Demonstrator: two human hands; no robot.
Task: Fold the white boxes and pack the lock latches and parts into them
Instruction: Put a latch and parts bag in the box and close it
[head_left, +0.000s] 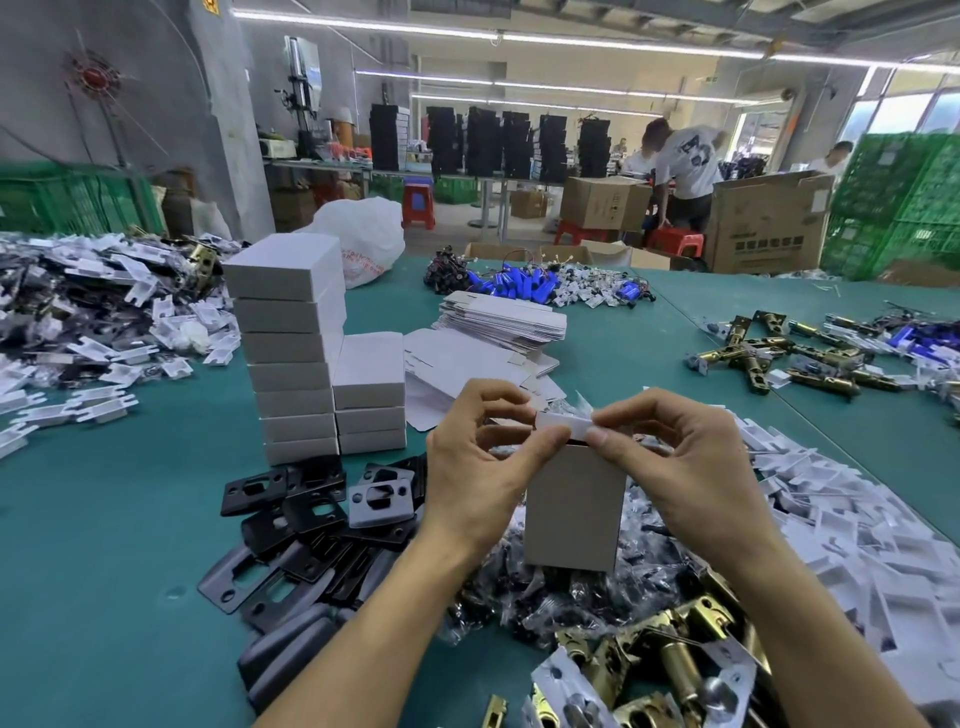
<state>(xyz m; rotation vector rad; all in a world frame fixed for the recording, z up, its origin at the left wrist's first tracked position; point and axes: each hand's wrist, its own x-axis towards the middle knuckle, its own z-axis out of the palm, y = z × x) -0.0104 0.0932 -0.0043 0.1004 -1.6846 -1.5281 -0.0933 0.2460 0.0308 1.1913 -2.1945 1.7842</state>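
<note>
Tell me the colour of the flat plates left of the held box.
The plates are mostly black; head view.

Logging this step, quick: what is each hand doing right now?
Left hand: fingers curled, holding the top of the white box.
Right hand: pinching the top flap of that box.

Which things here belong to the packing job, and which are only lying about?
Job: left hand and right hand pinching the top flap of the white box; stacked folded boxes; flat box blanks; brass latches; black plates.
Lying about, probably: blue battery packs; white plastic bag; green crates.
</note>
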